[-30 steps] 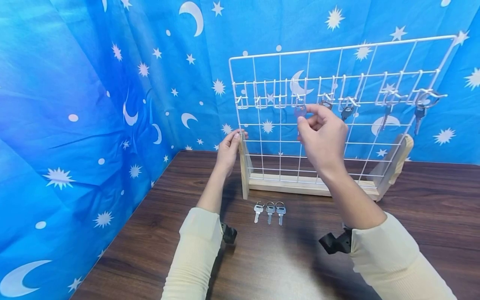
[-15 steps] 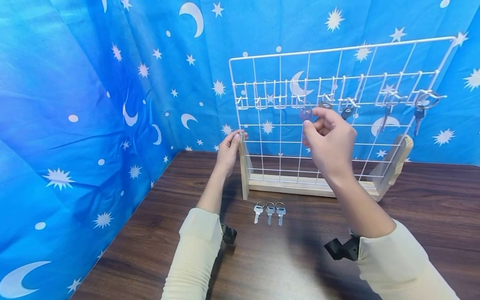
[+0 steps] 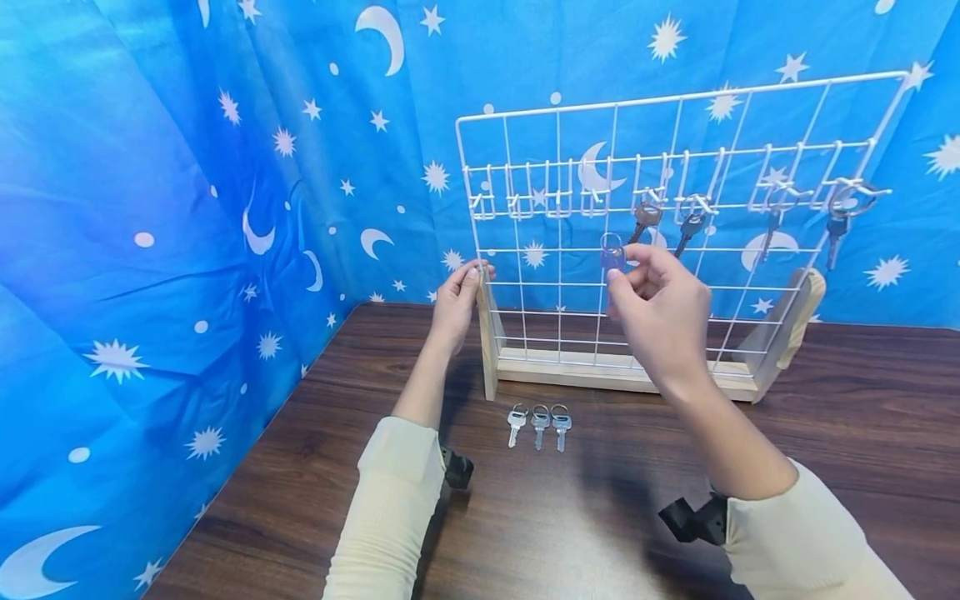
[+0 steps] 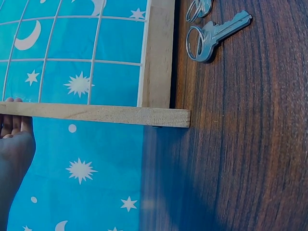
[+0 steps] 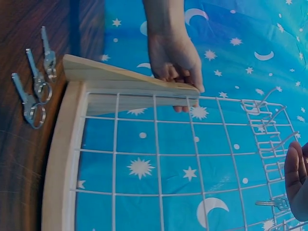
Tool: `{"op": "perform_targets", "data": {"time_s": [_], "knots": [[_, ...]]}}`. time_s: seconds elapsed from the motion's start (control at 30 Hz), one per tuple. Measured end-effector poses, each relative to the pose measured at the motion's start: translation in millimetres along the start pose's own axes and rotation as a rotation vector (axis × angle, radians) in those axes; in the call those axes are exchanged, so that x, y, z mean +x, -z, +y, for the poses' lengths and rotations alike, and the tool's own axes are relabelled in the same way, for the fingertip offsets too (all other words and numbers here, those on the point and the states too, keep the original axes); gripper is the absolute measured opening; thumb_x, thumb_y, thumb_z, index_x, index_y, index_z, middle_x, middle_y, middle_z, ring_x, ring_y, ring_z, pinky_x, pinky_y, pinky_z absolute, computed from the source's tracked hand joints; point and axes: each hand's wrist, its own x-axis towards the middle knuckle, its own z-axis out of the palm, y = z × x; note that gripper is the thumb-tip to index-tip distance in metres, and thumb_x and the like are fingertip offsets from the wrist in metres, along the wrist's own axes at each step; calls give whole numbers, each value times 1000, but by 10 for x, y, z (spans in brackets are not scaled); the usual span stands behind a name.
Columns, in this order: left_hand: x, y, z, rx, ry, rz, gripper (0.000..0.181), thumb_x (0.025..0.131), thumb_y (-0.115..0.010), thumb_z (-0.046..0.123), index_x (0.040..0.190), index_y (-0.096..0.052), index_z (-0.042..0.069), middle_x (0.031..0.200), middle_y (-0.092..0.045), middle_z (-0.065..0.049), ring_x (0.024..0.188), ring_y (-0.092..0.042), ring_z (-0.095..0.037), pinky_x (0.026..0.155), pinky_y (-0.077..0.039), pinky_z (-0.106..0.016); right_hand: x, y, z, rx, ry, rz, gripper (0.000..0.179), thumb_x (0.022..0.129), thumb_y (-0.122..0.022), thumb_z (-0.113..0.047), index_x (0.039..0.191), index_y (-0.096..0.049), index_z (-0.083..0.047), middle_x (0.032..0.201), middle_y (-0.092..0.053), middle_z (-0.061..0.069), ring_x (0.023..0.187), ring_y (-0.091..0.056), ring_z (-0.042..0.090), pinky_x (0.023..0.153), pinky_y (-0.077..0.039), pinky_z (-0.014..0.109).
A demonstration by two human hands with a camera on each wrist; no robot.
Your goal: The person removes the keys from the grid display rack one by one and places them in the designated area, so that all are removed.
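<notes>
My right hand pinches a key between thumb and index finger, in front of the white wire grid rack. The key's ring stands upright above the fingertips, below the row of hooks; its blade is hidden by the hand. At the rack's left end, my left hand grips the top of the wooden side post; in the right wrist view its fingers wrap that post's tip. Several keys hang on the right-hand hooks, among them a brownish key and a dark key.
Three silver keys with rings, one of them the middle key, lie side by side on the dark wooden table before the rack's wooden base. A blue cloth with moons and stars hangs behind and to the left.
My right hand has drawn the key away from a hook near the middle, first slightly right, then down. The brownish key behind it now shows. My left hand stays on the post.
</notes>
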Motion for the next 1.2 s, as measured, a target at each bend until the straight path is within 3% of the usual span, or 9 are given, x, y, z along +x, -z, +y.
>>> {"op": "perform_targets", "data": {"time_s": [0.03,0.23,0.47,0.6,0.8,1.0,1.2], "knots": [[0,-1,-1,0,1,1,35,100,-41,19,125,-53,-3,119,-58,-19,111,-55,-24,96,-43,-32,-16,-4,18,-2,0,-7,19,87,-59,-3,105,-63,2,66,-62,10,49,-55,3,45,-42,12],[3,-11,-11,-6,-5,8,34,100,-41,17,124,-52,-5,118,-59,-19,110,-56,-24,95,-43,-32,-102,-36,172,-18,-3,-60,18,88,-58,-2,105,-60,5,68,-63,15,49,-55,-3,43,-42,13],[0,-14,-20,-4,-13,9,33,100,-40,16,123,-53,-4,117,-60,-19,110,-56,-24,95,-43,-32,-186,-63,350,-53,-53,-121,19,89,-57,-3,106,-58,5,68,-63,14,50,-60,6,45,-44,13],[4,-15,-17,-15,-12,8,32,100,-41,15,123,-53,-4,117,-59,-19,110,-56,-24,95,-43,-31,-223,-66,398,-72,-75,-162,18,88,-56,-3,104,-57,4,67,-63,12,49,-58,1,43,-43,16],[4,-17,-13,-28,-12,13,32,100,-41,14,122,-53,-5,117,-59,-20,110,-56,-24,95,-43,-31,-273,-72,467,-96,-115,-240,13,87,-55,-3,98,-56,3,66,-64,11,50,-60,7,44,-46,18],[4,-18,-15,-41,-21,7,31,100,-40,12,122,-52,-6,117,-58,-21,110,-56,-26,95,-43,-30,-317,-75,550,-60,-200,-345,14,88,-53,-1,100,-54,5,66,-63,9,53,-61,11,50,-51,19],[4,-17,-15,-46,-20,10,31,100,-40,12,122,-52,-6,116,-59,-20,110,-56,-26,95,-43,-30,-356,-94,630,-3,-263,-399,15,88,-51,1,101,-51,7,66,-61,10,53,-61,13,51,-53,23]]}}
